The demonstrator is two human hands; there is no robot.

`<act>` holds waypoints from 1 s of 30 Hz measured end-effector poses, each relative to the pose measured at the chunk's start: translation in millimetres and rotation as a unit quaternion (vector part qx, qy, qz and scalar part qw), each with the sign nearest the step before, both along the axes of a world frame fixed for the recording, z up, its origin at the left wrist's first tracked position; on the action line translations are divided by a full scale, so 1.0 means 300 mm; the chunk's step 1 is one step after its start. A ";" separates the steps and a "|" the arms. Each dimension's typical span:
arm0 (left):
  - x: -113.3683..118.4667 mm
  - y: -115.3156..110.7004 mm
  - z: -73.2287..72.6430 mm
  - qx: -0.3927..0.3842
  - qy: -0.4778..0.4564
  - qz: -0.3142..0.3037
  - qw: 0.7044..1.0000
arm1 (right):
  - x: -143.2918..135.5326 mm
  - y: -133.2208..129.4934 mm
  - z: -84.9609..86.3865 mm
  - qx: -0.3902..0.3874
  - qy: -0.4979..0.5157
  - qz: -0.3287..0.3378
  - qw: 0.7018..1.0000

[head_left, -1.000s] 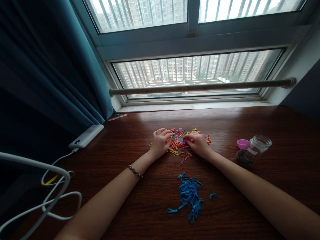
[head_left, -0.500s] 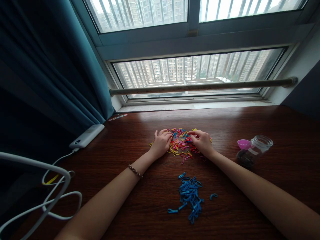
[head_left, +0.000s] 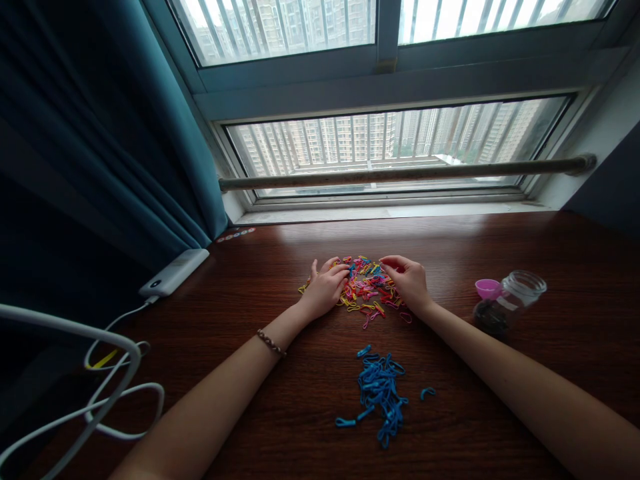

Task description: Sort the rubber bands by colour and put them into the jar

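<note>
A mixed pile of small looped plastic clips [head_left: 367, 288] in red, pink, yellow, orange and some blue lies on the dark wood surface. Over its left side rests my left hand [head_left: 325, 288], fingers stretched and apart, thumb sticking up. At the pile's right edge is my right hand [head_left: 407, 281], thumb and forefinger drawn together near the far side; whatever is between them is too small to make out. Closer to me sits a separate heap of blue clips [head_left: 383, 390], with one blue clip [head_left: 427, 393] lying apart on its right.
To the right, a clear glass jar [head_left: 523, 287] with dark contents stands beside a small pink cup [head_left: 487, 289]. A white power bank [head_left: 175, 272] and its white cable [head_left: 125, 357] lie at left by the blue curtain [head_left: 165, 167]. A rail [head_left: 400, 175] crosses the window.
My right hand has shifted slightly right, drawing back from the mixed pile and uncovering more of its right side. My left hand has slid a little right over the clips.
</note>
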State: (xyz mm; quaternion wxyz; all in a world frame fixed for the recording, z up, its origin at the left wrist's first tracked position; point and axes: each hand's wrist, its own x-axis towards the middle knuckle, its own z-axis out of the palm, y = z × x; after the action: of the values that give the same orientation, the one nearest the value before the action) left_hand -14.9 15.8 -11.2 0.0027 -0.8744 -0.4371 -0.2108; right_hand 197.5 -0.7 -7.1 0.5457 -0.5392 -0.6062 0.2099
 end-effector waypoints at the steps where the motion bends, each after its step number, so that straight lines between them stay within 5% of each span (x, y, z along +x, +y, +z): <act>1: 0.000 -0.001 0.000 0.004 -0.005 -0.001 1.000 | 0.000 -0.001 0.000 0.000 -0.001 0.002 1.000; 9: -0.008 -0.004 0.020 0.028 -0.077 -0.001 0.997 | -0.002 -0.003 0.034 -0.013 0.043 0.020 0.999; 13: -0.019 0.005 0.025 0.038 -0.137 0.002 0.990 | -0.013 -0.030 0.123 -0.084 0.080 0.153 0.981; 15: -0.023 0.009 0.022 0.040 -0.158 0.010 0.987 | -0.017 -0.054 0.168 -0.151 0.045 0.298 0.941; 18: -0.026 0.012 0.016 0.042 -0.179 0.029 0.983 | -0.023 -0.094 0.207 -0.254 -0.068 0.518 0.814; 20: -0.027 0.012 0.012 0.044 -0.188 0.035 0.980 | -0.029 -0.112 0.207 -0.296 -0.143 0.601 0.728; 22: -0.028 0.013 0.009 0.045 -0.199 0.031 0.979 | -0.036 -0.115 0.194 -0.301 -0.180 0.618 0.703; 23: -0.028 0.013 0.009 0.044 -0.205 0.026 0.977 | -0.039 -0.109 0.184 -0.290 -0.179 0.601 0.723; 25: -0.029 0.014 0.010 0.038 -0.216 0.013 0.976 | -0.038 -0.085 0.160 -0.243 -0.143 0.516 0.809; 28: -0.026 0.007 0.021 0.021 -0.221 -0.036 0.974 | -0.010 -0.032 0.115 -0.140 -0.110 0.274 0.945; 30: -0.016 -0.008 0.035 0.009 -0.219 -0.084 0.972 | 0.020 0.000 0.082 -0.069 -0.159 0.114 0.978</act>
State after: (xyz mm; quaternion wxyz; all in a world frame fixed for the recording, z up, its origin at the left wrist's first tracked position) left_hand -19.7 13.5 -0.7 -0.1027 -0.8403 -0.3503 -0.4008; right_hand 203.5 -0.8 17.5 0.3760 -0.5293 -0.7268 0.2242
